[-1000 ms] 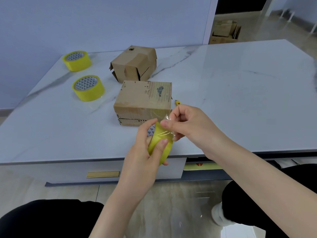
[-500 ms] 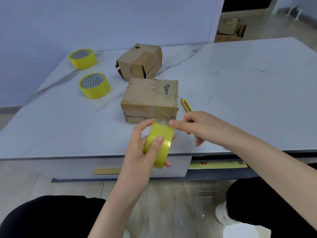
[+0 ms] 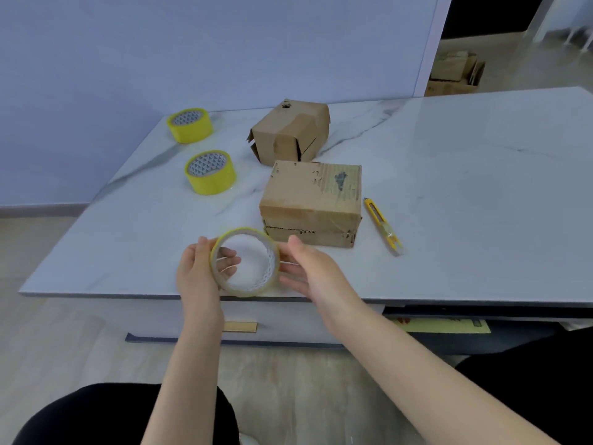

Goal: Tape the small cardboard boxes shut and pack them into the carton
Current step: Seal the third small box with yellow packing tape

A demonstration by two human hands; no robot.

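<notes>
A person's left hand (image 3: 195, 274) grips a yellow tape roll (image 3: 245, 261), fingers through its core, just in front of a flat cardboard box (image 3: 311, 203) on the marble surface (image 3: 465, 187). The right hand (image 3: 308, 271) rests straight-fingered against the roll. A utility knife (image 3: 382, 226) lies right of the box, a second box (image 3: 290, 131) sits behind it, and two spare rolls (image 3: 210, 171) stand to its left.

Left hand (image 3: 196, 279) curled; right hand (image 3: 309, 272) seemingly open.

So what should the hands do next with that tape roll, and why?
Probably turn the tape roll to find its loose end: the left hand grips it, the right hand touches its side, and no strip visibly reaches the near box.
</notes>
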